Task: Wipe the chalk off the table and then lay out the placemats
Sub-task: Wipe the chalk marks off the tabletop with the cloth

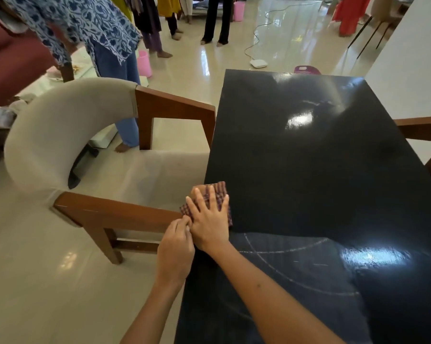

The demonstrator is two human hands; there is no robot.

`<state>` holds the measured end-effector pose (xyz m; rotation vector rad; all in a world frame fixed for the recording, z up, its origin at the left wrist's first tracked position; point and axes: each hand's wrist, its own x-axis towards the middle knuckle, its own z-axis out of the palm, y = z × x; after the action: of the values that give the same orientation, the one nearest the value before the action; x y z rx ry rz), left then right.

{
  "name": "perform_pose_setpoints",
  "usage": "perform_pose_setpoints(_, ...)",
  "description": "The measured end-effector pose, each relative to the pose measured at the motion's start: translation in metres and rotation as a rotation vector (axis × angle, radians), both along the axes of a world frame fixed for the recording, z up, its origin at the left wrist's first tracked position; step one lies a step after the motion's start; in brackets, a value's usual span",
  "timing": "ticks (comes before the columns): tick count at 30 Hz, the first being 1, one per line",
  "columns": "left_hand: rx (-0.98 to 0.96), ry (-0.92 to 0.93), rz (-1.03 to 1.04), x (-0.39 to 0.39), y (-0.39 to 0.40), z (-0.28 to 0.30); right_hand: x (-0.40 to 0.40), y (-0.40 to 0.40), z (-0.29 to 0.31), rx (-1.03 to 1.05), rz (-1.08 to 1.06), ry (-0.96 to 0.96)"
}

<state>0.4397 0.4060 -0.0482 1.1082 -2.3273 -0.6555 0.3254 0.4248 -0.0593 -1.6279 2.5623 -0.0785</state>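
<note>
A glossy black table [308,157] fills the right half of the head view. White chalk lines and arcs [284,252] mark its near part. A folded red-and-purple checked cloth [219,192] lies at the table's left edge. My right hand [208,219] presses flat on the cloth with fingers spread. My left hand [176,249] is just off the table edge beside it, fingertips pinched at the cloth's near corner. No placemats are in sight.
A wooden armchair [140,209] with a beige curved back stands tight against the table's left side. Another wooden chair arm [423,127] shows at the right. Several people stand on the tiled floor beyond, near pink buckets [144,63] and a white cabled device [258,63].
</note>
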Motion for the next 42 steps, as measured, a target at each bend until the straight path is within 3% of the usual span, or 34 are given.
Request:
perform_pose_setpoints(6, 0.04, -0.011, -0.02, 0.012, -0.003, 0.0, 0.005, 0.015, 0.001, -0.058, -0.041, -0.031)
perform_pose_setpoints(12, -0.012, -0.06, -0.096, -0.008, -0.002, 0.001, -0.034, 0.085, 0.001, -0.068, -0.332, -0.06)
perform_pose_setpoints(20, 0.041, -0.093, -0.095, -0.021, 0.009, -0.004, -0.097, 0.244, -0.003, 0.01, -0.773, -0.035)
perform_pose_setpoints(25, 0.091, -0.086, -0.112, -0.02, 0.001, 0.002, -0.087, 0.238, 0.0, -0.024, -0.892, -0.074)
perform_pose_setpoints(32, 0.223, -0.051, -0.106, -0.026, -0.016, 0.011, -0.032, 0.164, 0.001, -0.111, -0.616, -0.023)
perform_pose_setpoints(42, 0.267, -0.051, -0.067, -0.017, -0.019, 0.01, 0.077, 0.068, 0.001, -0.156, -0.216, -0.149)
